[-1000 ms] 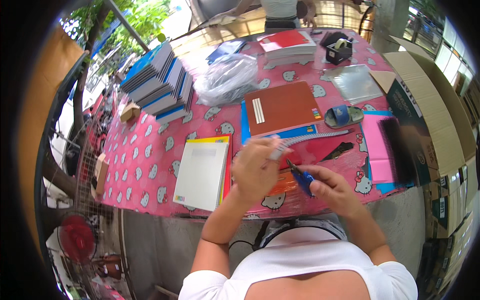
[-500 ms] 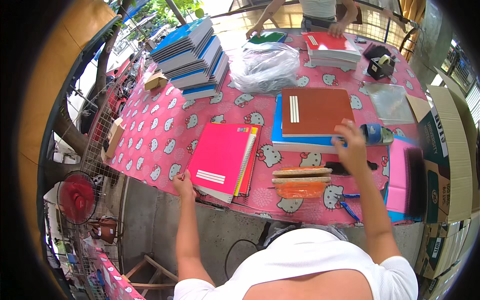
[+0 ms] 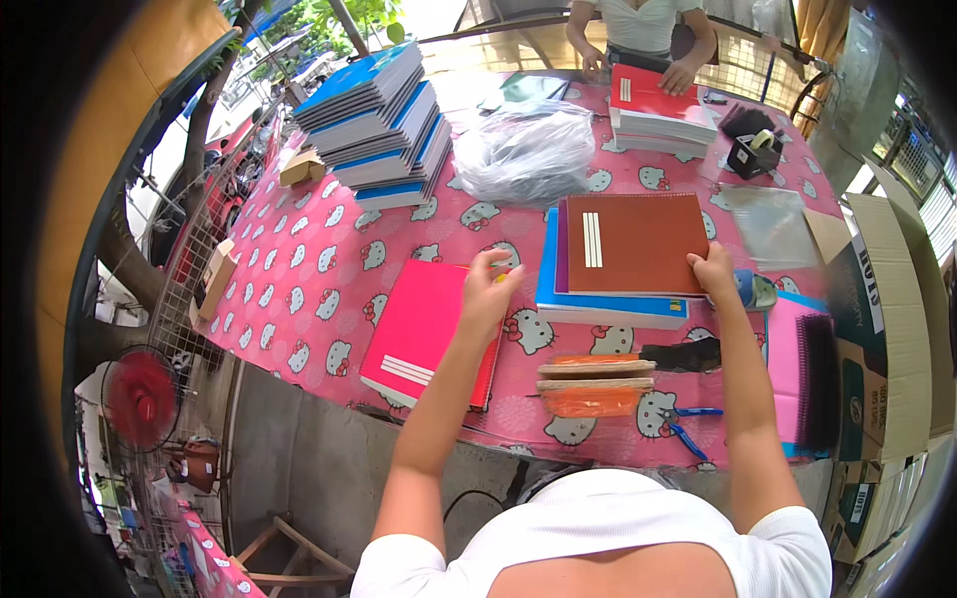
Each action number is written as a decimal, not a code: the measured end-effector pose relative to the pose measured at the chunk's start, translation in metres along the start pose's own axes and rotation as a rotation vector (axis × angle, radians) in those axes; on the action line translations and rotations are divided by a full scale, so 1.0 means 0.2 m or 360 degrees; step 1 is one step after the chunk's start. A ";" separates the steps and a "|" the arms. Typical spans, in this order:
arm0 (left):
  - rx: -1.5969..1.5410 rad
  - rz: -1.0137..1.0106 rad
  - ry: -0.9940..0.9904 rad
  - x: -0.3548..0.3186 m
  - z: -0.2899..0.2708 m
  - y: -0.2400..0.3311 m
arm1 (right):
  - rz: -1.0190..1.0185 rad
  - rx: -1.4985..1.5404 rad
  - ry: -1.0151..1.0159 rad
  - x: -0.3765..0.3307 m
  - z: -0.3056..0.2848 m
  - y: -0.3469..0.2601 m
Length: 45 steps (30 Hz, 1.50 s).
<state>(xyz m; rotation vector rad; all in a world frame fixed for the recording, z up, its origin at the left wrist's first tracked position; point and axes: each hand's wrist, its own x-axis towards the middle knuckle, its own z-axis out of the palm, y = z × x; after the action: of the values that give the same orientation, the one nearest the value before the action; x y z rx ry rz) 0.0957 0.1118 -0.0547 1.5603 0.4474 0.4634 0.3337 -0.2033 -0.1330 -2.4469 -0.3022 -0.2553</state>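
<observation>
A brown notebook (image 3: pixel 633 244) lies on top of a purple and a blue notebook (image 3: pixel 608 307) in the middle of the pink table (image 3: pixel 329 269). My right hand (image 3: pixel 716 271) grips the brown notebook's right edge near its lower corner. My left hand (image 3: pixel 488 289) hovers over the upper right corner of a pink notebook (image 3: pixel 424 334), just left of the blue notebook, fingers loosely apart and holding nothing. In front of the stack lies an orange bundle with wooden strips (image 3: pixel 595 384).
Blue-handled pliers (image 3: pixel 688 429) and a black spiral-bound pink notebook (image 3: pixel 807 369) lie at the right front. A tall notebook stack (image 3: pixel 379 130), a plastic bag (image 3: pixel 528 149) and a tape dispenser (image 3: pixel 753 154) stand farther back. Another person's hands rest on a red-topped stack (image 3: pixel 658 105). Cardboard boxes (image 3: pixel 882 329) line the right.
My left hand has risen from the table's front edge to the pink notebook's upper right corner. My right hand has shifted up along the brown notebook's right edge.
</observation>
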 end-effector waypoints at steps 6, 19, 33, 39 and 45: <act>0.0131 0.0143 0.0179 0.29 0.35 -0.06 | -0.0163 0.0178 0.0124 -0.15 -0.32 -0.32; -0.0194 0.0444 -0.0362 0.23 0.41 -0.02 | -0.0088 0.1454 -0.0347 -0.24 -0.15 -0.09; 0.0461 0.0287 -0.0055 -0.46 0.11 0.38 | -0.0430 0.1040 -0.0228 -0.88 -0.42 -0.32; 0.0403 0.0431 -0.0175 -0.59 0.02 0.30 | -0.0300 0.0987 -0.0429 -1.08 -0.17 -0.15; 0.1652 0.1271 -0.0243 -0.83 0.49 0.53 | -0.0252 0.1028 -0.0437 -1.25 -0.11 -0.16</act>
<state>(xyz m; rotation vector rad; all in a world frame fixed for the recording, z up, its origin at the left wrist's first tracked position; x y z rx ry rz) 0.0107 -0.0650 0.0449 2.7728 -0.1393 0.7681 0.0845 -0.2316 -0.1618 -1.8142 -0.5962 0.1061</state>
